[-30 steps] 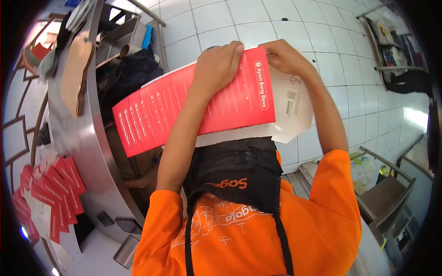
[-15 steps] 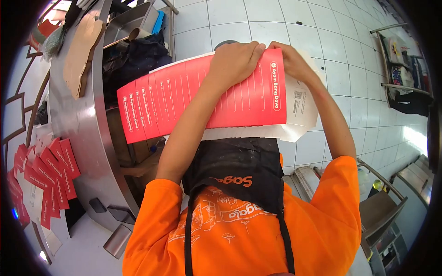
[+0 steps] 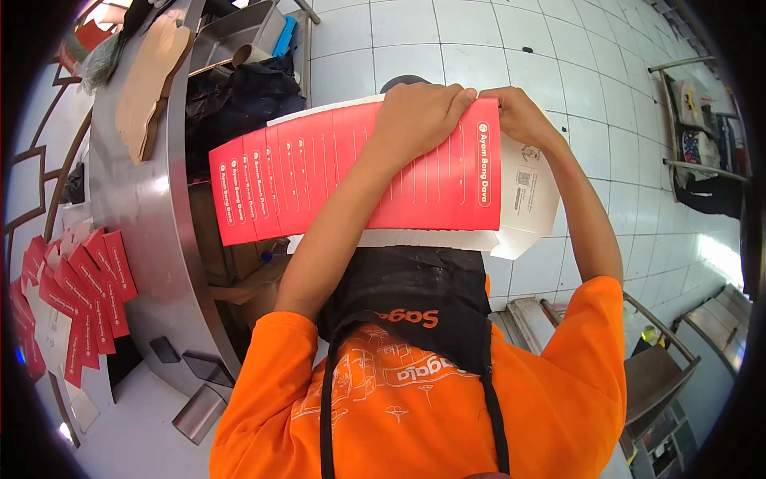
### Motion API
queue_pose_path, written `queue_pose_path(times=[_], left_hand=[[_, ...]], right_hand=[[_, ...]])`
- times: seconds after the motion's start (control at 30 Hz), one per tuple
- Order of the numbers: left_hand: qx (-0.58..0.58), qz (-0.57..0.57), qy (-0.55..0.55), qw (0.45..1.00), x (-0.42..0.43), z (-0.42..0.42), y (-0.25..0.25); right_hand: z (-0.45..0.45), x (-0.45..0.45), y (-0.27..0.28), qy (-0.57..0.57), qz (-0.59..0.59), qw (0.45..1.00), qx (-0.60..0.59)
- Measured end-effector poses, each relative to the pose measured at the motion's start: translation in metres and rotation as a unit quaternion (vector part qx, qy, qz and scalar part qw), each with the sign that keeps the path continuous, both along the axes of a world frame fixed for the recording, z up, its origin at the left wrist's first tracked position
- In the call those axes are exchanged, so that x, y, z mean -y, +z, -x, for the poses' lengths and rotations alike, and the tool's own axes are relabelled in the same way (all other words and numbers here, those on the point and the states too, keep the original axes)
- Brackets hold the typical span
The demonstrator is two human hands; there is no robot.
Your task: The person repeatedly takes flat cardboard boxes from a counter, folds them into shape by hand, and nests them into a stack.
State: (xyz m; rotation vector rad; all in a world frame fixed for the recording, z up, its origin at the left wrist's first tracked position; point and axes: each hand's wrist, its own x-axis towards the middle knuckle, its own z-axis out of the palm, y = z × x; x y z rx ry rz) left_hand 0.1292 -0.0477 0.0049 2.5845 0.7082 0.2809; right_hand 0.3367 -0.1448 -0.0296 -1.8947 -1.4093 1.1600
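A long row of overlapping red printed cartons [image 3: 319, 180] lies across in front of my black apron [image 3: 399, 295], with white inner sides showing along its near and far edges. My left hand [image 3: 419, 124] is laid over the row, its fingers closed over the far edge toward the right end. At the far right corner, my right hand [image 3: 517, 118] has its fingers bent around the edge of the last carton; the fingertips are partly hidden behind it. Under the right forearm a white carton panel [image 3: 523, 191] with printed marks sticks out past the red face.
Left of me runs a metal counter [image 3: 148, 231] bearing brown cardboard [image 3: 152, 88]. More red cartons [image 3: 84, 287] lie fanned out at the far left. A phone [image 3: 164, 350] and a metal container [image 3: 199, 413] sit lower left. Racks [image 3: 702, 120] stand at the right on the tiled floor [image 3: 447, 48].
The cartons and both hands appear slightly lower and farther right, along with the whole view. A printed drawing on the white panel shows more beside my right wrist. Both hands keep hold.
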Motion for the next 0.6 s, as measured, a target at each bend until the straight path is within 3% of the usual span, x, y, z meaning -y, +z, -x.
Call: queue_pose_path(times=[0.2, 0.3, 0.4, 0.6], left_hand=[[0.008, -0.035, -0.016, 0.999, -0.005, 0.001, -0.008], [0.012, 0.004, 0.0, 1.0, -0.004, 0.002, -0.003], [-0.006, 0.028, 0.015, 0.999, -0.002, 0.001, 0.001], [0.014, 0.025, 0.018, 0.999, -0.003, -0.002, -0.003]], right_hand=[[0.018, 0.01, -0.021, -0.024, -0.156, 0.987, -0.025], [0.028, 0.01, -0.032, -0.096, -0.166, 0.974, -0.121], [0.027, 0.003, -0.03, -0.089, -0.101, 0.965, -0.225], [0.038, -0.011, -0.035, -0.027, -0.17, 0.963, -0.205]])
